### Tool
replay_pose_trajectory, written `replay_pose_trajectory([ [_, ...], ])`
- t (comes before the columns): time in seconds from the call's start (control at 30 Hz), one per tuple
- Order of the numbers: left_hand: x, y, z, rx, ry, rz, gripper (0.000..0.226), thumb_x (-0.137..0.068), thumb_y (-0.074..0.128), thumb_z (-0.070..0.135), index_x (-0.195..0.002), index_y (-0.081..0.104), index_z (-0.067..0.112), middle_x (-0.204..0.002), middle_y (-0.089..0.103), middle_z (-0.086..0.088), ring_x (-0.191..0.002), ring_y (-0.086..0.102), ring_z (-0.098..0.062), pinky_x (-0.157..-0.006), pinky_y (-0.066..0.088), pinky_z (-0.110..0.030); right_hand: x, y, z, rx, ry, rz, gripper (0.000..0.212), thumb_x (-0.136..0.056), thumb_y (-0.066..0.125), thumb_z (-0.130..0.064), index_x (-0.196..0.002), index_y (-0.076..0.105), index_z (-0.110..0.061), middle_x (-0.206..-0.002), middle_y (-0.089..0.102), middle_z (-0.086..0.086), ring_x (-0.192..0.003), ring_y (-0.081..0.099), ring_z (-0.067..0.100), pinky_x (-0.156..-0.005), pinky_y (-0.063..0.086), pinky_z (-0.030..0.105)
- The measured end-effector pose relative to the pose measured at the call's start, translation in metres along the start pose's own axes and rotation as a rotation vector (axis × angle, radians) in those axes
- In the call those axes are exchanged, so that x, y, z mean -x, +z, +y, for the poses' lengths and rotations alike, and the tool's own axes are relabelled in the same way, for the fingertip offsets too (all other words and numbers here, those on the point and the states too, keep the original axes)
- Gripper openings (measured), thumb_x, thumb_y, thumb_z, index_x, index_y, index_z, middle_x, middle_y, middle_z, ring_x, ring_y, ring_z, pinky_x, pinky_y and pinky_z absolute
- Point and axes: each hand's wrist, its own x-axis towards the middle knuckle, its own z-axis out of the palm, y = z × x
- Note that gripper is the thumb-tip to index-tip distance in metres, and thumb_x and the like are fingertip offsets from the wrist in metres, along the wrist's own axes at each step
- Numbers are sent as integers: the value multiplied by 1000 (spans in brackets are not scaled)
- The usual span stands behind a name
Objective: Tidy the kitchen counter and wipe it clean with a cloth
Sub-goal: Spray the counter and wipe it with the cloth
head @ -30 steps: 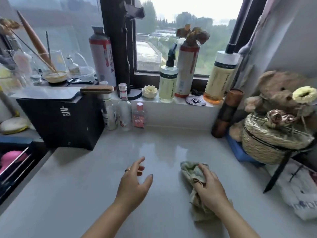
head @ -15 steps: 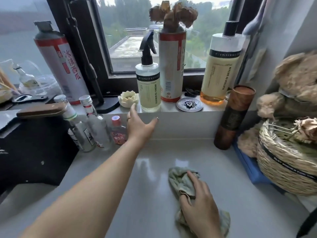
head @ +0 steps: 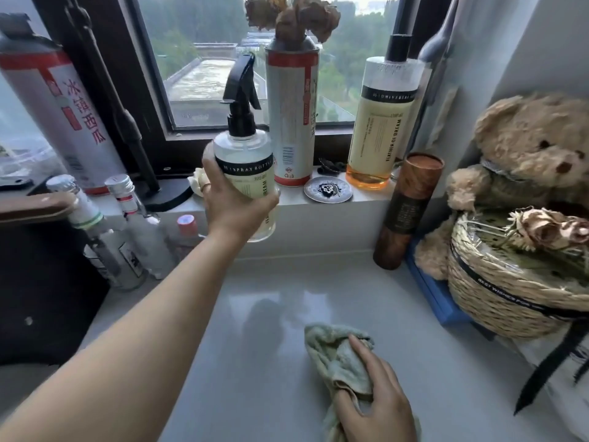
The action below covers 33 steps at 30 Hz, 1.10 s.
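Note:
My left hand (head: 232,202) is wrapped around a clear spray bottle (head: 247,161) with pale yellow liquid and a black trigger top, holding it lifted off the windowsill, above the back of the grey counter (head: 255,362). My right hand (head: 373,400) presses down on a crumpled pale green cloth (head: 334,355) lying on the counter near the front, with fingers curled into its folds.
The windowsill holds a tall can with dried flowers (head: 291,122), a large pump bottle (head: 382,122) and a small round dish (head: 328,189). A brown cylinder (head: 406,212), a woven basket (head: 510,282) and a teddy bear (head: 526,154) stand right. Small bottles (head: 127,231) and a black box (head: 41,282) stand left.
My left hand reached forward from the counter to the windowsill, closed on the spray bottle and lifted it. My right hand stayed on the cloth. The view moved closer to the window.

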Motion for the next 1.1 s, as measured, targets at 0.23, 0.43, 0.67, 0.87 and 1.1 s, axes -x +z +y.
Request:
replay_pose_trajectory([
  [0.23,180,-104,-24,55,-97,-275,99,-41,83,27,-110,22,61,-119,47,6,-112,45,-20,-94,44,-38,49,-38,-7,16,-17,-71,62,-58,71,10,-112,66,-19,-102,65,9,-93,63,17,-69,34,2],
  [0.43,259,-150,-48,-10,-128,-211,113,-40,88,6,-108,18,63,-124,43,-5,-114,46,-30,-91,44,-45,86,-56,-4,16,9,-86,61,-63,70,5,-117,62,-22,-111,62,10,-106,60,27,-78,32,12],
  [0.67,267,-180,-42,180,-244,-345,111,-31,86,35,-111,17,68,-112,49,17,-93,55,9,-76,42,-21,111,-64,-9,52,-10,-57,62,-60,72,8,-115,64,-20,-109,63,11,-104,62,28,-74,30,9],
  [0.87,216,-194,-17,225,-128,-723,113,-42,87,27,-126,20,61,-119,54,31,-113,49,10,-88,45,-9,123,-72,-21,52,9,-73,61,-66,69,0,-120,59,-27,-115,60,4,-110,57,24,-84,35,20],
  [1.1,222,-191,0,178,0,-539,50,-68,73,17,-103,49,42,-111,48,9,-83,56,1,-72,41,-5,136,-76,-42,27,12,-115,60,-72,66,-4,-124,54,-30,-106,50,-4,-93,46,9,-84,36,23],
])
